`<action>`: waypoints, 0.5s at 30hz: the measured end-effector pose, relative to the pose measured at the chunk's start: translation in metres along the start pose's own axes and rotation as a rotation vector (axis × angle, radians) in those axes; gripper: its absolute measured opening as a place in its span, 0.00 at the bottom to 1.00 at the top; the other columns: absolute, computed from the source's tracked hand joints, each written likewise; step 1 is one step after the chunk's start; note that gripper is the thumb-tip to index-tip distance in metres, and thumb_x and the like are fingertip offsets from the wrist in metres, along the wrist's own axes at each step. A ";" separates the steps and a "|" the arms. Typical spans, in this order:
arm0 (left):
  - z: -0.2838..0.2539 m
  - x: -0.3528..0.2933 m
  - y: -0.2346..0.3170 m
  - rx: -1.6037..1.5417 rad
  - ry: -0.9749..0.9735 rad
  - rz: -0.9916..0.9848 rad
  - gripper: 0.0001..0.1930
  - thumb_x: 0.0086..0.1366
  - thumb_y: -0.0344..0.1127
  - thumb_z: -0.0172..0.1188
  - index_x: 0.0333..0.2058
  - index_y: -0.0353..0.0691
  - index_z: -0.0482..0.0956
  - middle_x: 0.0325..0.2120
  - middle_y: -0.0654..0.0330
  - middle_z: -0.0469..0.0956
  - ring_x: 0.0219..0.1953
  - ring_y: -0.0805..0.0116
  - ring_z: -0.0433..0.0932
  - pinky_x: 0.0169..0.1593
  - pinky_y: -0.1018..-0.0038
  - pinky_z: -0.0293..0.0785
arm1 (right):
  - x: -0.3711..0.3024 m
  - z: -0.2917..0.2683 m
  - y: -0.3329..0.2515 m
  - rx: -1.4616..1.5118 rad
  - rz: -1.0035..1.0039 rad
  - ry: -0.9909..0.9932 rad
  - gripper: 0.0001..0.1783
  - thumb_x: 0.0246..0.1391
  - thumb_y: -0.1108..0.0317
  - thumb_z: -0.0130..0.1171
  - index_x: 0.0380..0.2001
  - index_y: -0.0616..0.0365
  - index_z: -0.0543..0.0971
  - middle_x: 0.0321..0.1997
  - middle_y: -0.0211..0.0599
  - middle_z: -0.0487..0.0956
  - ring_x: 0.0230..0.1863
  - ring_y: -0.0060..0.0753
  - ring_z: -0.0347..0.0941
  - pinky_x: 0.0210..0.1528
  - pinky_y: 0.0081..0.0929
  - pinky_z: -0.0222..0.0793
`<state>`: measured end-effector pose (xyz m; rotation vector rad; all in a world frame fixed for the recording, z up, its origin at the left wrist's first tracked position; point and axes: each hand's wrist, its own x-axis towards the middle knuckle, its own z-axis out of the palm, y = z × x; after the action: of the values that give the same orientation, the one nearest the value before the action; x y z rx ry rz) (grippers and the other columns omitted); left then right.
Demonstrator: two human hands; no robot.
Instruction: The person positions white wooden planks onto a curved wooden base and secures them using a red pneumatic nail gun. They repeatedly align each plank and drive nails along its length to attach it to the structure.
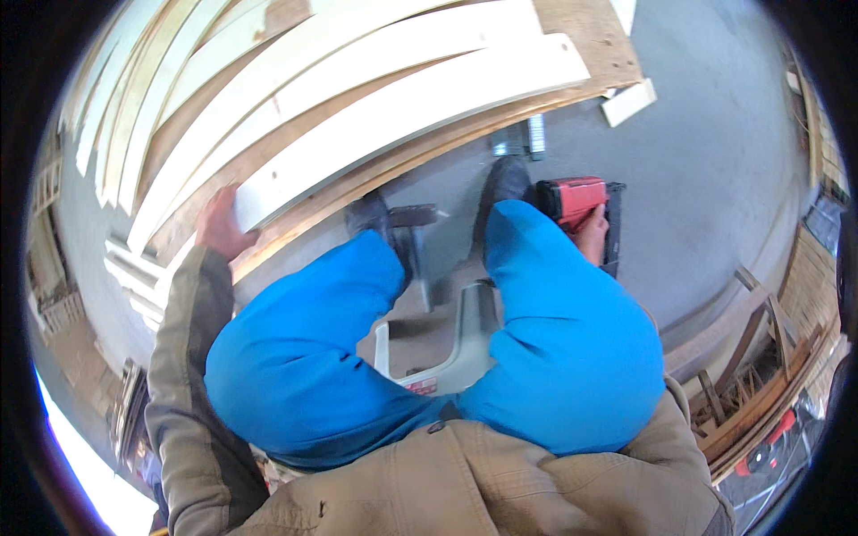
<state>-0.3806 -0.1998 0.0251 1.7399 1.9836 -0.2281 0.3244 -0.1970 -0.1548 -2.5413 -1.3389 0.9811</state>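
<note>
Half open, the left hand [221, 225] touches a board [402, 125]; the right hand [591, 236] grips a red tool [565, 197].

The white boards [402, 121] beside the left hand [223, 225] shine so bright that their tops look washed out; a white glare [89, 469] glows well below that hand; far past the right hand [590, 234], edges look bent and fuzzy; the corners go black.
</note>
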 end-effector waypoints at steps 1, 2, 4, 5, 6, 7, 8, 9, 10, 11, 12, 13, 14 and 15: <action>0.000 -0.004 0.004 0.000 0.004 -0.018 0.45 0.43 0.37 0.82 0.63 0.37 0.74 0.54 0.44 0.79 0.59 0.42 0.79 0.64 0.53 0.75 | -0.004 -0.003 0.001 -0.208 -0.070 0.024 0.65 0.43 0.75 0.76 0.80 0.64 0.47 0.70 0.70 0.64 0.69 0.74 0.66 0.71 0.52 0.67; 0.001 -0.006 0.008 -0.006 0.008 -0.030 0.45 0.44 0.37 0.81 0.63 0.37 0.74 0.54 0.44 0.79 0.59 0.42 0.79 0.64 0.53 0.75 | -0.006 -0.004 -0.001 -0.191 -0.104 0.030 0.64 0.44 0.74 0.76 0.80 0.65 0.48 0.70 0.69 0.65 0.68 0.73 0.67 0.71 0.52 0.68; 0.002 -0.010 0.016 -0.017 0.057 -0.021 0.43 0.47 0.37 0.81 0.63 0.37 0.74 0.55 0.44 0.79 0.58 0.42 0.79 0.63 0.52 0.75 | -0.012 -0.012 -0.003 -0.255 -0.140 0.049 0.63 0.44 0.72 0.76 0.79 0.65 0.50 0.70 0.68 0.66 0.68 0.72 0.68 0.71 0.53 0.69; 0.003 -0.012 0.020 0.011 0.055 -0.041 0.42 0.47 0.37 0.81 0.63 0.38 0.74 0.56 0.44 0.78 0.59 0.42 0.79 0.63 0.51 0.75 | -0.014 -0.013 -0.006 -0.257 -0.139 0.039 0.63 0.44 0.72 0.76 0.79 0.65 0.50 0.70 0.68 0.66 0.68 0.72 0.68 0.71 0.52 0.69; 0.005 -0.012 0.023 0.028 0.068 -0.047 0.42 0.47 0.38 0.81 0.63 0.38 0.74 0.56 0.44 0.78 0.59 0.42 0.79 0.63 0.51 0.75 | -0.014 -0.015 -0.011 -0.264 -0.136 0.043 0.63 0.44 0.71 0.77 0.79 0.64 0.50 0.70 0.68 0.66 0.68 0.72 0.69 0.71 0.52 0.69; 0.006 -0.012 0.025 0.047 0.080 -0.053 0.42 0.48 0.38 0.81 0.62 0.39 0.74 0.56 0.44 0.78 0.59 0.42 0.79 0.64 0.51 0.75 | -0.014 -0.017 -0.015 -0.269 -0.107 0.040 0.63 0.45 0.71 0.77 0.79 0.64 0.50 0.70 0.68 0.66 0.68 0.72 0.69 0.71 0.52 0.69; 0.009 -0.013 0.026 0.054 0.105 -0.049 0.42 0.48 0.38 0.81 0.62 0.39 0.74 0.56 0.45 0.78 0.59 0.42 0.78 0.64 0.51 0.74 | -0.015 -0.019 -0.020 -0.257 -0.106 0.037 0.63 0.46 0.70 0.78 0.79 0.64 0.50 0.70 0.68 0.66 0.68 0.71 0.69 0.71 0.52 0.70; 0.012 -0.013 0.028 0.060 0.131 -0.045 0.41 0.49 0.38 0.81 0.62 0.39 0.74 0.56 0.45 0.78 0.59 0.42 0.78 0.64 0.51 0.74 | -0.015 -0.021 -0.024 -0.277 -0.109 0.034 0.63 0.46 0.70 0.78 0.79 0.64 0.50 0.71 0.68 0.66 0.68 0.70 0.69 0.71 0.51 0.70; 0.014 -0.014 0.029 0.064 0.156 -0.043 0.40 0.49 0.38 0.81 0.62 0.40 0.74 0.56 0.45 0.78 0.59 0.42 0.78 0.64 0.51 0.74 | -0.016 -0.023 -0.027 -0.294 -0.080 0.014 0.63 0.46 0.70 0.78 0.79 0.64 0.50 0.71 0.67 0.66 0.68 0.70 0.69 0.70 0.51 0.70; 0.016 -0.015 0.029 0.058 0.165 -0.036 0.40 0.49 0.38 0.81 0.62 0.40 0.74 0.56 0.45 0.78 0.59 0.42 0.78 0.64 0.51 0.74 | -0.016 -0.025 -0.030 -0.311 -0.050 -0.008 0.63 0.46 0.70 0.78 0.79 0.64 0.50 0.71 0.67 0.66 0.68 0.70 0.69 0.70 0.51 0.70; 0.018 -0.015 0.028 0.053 0.174 -0.030 0.40 0.50 0.38 0.81 0.62 0.41 0.74 0.56 0.45 0.78 0.59 0.42 0.78 0.64 0.51 0.74 | -0.017 -0.026 -0.032 -0.307 -0.055 -0.003 0.63 0.47 0.70 0.78 0.79 0.64 0.50 0.71 0.67 0.66 0.68 0.70 0.70 0.70 0.51 0.70; 0.018 -0.015 0.028 0.048 0.183 -0.024 0.39 0.50 0.38 0.80 0.62 0.41 0.74 0.56 0.45 0.78 0.59 0.42 0.78 0.64 0.51 0.74 | -0.018 -0.027 -0.033 -0.303 -0.057 0.000 0.63 0.47 0.70 0.78 0.79 0.64 0.50 0.71 0.67 0.66 0.68 0.70 0.70 0.70 0.51 0.71; 0.018 -0.016 0.028 0.042 0.182 -0.032 0.39 0.50 0.38 0.80 0.61 0.41 0.74 0.56 0.45 0.78 0.60 0.41 0.78 0.64 0.51 0.74 | -0.019 -0.027 -0.033 -0.295 -0.069 0.006 0.63 0.47 0.69 0.78 0.79 0.63 0.50 0.71 0.66 0.66 0.68 0.70 0.70 0.70 0.51 0.71; 0.019 -0.017 0.028 0.036 0.181 -0.038 0.39 0.51 0.38 0.80 0.61 0.41 0.75 0.56 0.45 0.78 0.60 0.41 0.77 0.64 0.51 0.74 | -0.019 -0.026 -0.032 -0.302 -0.074 0.004 0.62 0.47 0.69 0.78 0.79 0.63 0.50 0.71 0.67 0.66 0.68 0.70 0.70 0.70 0.51 0.71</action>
<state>-0.3481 -0.2177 0.0217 1.8021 2.1546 -0.1234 0.3095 -0.1869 -0.1129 -2.6745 -1.6816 0.8144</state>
